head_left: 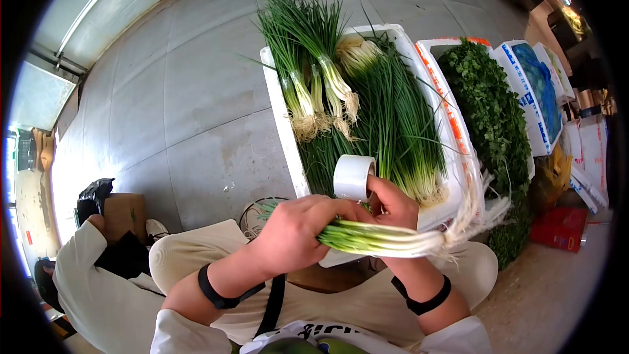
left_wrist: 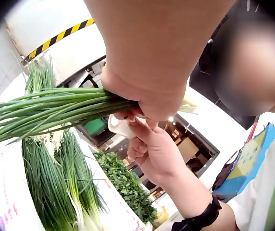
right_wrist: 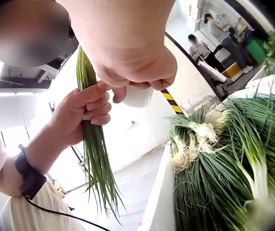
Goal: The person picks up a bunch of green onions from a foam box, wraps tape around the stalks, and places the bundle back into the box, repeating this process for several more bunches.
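Observation:
My left hand (head_left: 295, 229) grips a bunch of spring onions (head_left: 386, 238) around its green stalks, the white ends and stringy roots pointing right in the head view. Long green tops (left_wrist: 46, 113) stick out past the hand in the left wrist view. In my right hand (head_left: 395, 206) is a roll of tape (head_left: 352, 177), white and wide, with fingers hooked into its ring. Both hands meet close together at the bunch, above my lap. From the right wrist view, the tape roll (right_wrist: 137, 96) is partly covered by the right hand, and the left fingers (right_wrist: 96, 103) wrap the stalks.
A white foam box (head_left: 280, 108) just ahead holds loose spring onions (head_left: 400, 118), with several bundles (head_left: 314, 72) on top. Right of it stands a box of leafy greens (head_left: 488, 101), then one with blue wrapping (head_left: 538, 85). Another person's leg (head_left: 98, 288) is at the left.

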